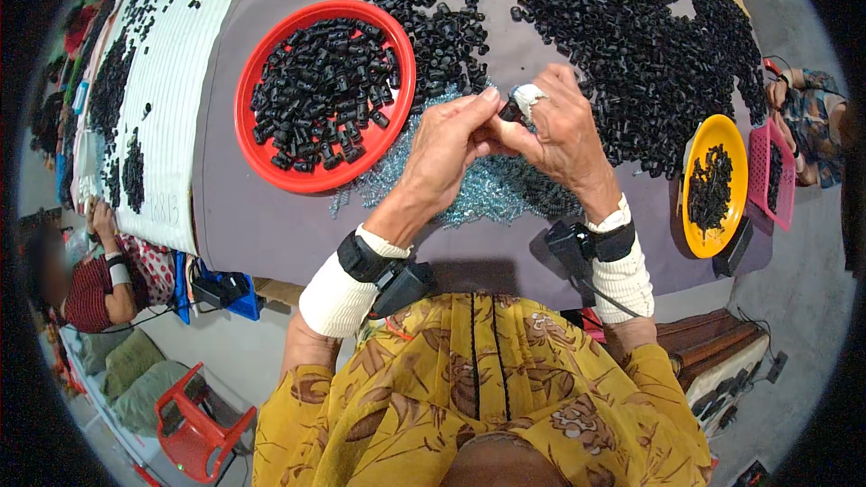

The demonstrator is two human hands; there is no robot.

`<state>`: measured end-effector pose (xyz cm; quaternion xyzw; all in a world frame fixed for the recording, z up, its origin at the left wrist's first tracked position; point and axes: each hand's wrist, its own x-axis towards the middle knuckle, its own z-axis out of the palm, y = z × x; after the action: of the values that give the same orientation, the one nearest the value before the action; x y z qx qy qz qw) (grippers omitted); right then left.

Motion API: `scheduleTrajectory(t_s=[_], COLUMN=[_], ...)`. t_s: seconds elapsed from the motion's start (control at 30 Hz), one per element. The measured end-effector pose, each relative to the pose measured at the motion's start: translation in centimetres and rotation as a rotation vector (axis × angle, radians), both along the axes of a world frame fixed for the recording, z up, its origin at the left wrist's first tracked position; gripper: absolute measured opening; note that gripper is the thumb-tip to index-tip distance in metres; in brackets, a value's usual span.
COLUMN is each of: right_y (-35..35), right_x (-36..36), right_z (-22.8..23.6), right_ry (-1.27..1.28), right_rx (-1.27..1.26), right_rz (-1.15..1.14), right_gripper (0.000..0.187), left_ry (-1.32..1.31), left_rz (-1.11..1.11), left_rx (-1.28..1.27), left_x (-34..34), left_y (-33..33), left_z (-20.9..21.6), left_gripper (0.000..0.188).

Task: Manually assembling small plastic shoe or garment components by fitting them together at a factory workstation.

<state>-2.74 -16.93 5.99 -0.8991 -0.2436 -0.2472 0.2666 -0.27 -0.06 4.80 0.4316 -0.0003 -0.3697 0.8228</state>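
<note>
My left hand (444, 149) and my right hand (561, 131) meet over the table, fingers pinched together. Between their fingertips is a small black plastic part (511, 112), mostly covered by the fingers. White tape wraps a finger of my right hand. Right below the hands lies a heap of small clear bluish pieces (478, 198). To the left, a round red tray (245, 117) holds many black cylindrical plastic parts (320, 95). Loose black parts (613, 45) spread thickly over the table beyond my hands.
At the right stand a yellow tray (738, 162) of thin black pieces and a pink basket (787, 158). A white ribbed sheet (171, 117) with black parts lies left. Other people sit at both sides. A red chair (194, 424) stands at lower left.
</note>
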Motion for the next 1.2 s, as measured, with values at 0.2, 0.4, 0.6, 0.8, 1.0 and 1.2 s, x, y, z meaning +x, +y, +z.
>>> scheduleTrajectory(t_s=[0.2, 0.4, 0.6, 0.8, 1.0, 1.2], right_y=[0.2, 0.1, 1.1, 1.6, -2.7, -6.4], right_x=[0.2, -0.4, 0.0, -0.3, -1.1, -3.3], right_z=[-0.3, -0.3, 0.4, 1.6, 1.2, 0.7], right_ry=[0.017, 0.027, 0.062, 0.077, 0.121, 0.190], right_rx=[-0.014, -0.119, -0.170, -0.114, -0.049, -0.098], right_rz=[0.003, -0.026, -0.021, -0.123, -0.369, -0.499], right_gripper=[0.026, 0.028, 0.028, 0.035, 0.027, 0.019], left_ry=[-0.061, -0.072, -0.145, -0.086, -0.023, -0.089], left_rz=[0.014, -0.032, -0.018, 0.363, 0.543, 0.267], left_rx=[0.034, 0.040, 0.071, 0.045, 0.050, 0.097], left_x=[-0.1, -0.1, -0.2, 0.2, 1.0, 1.0], left_y=[-0.1, 0.1, 1.1, 2.8, 7.8, 5.1], left_z=[-0.3, -0.5, -0.9, -0.9, -1.4, -0.3], left_gripper=[0.017, 0.017, 0.021, 0.028, 0.042, 0.037])
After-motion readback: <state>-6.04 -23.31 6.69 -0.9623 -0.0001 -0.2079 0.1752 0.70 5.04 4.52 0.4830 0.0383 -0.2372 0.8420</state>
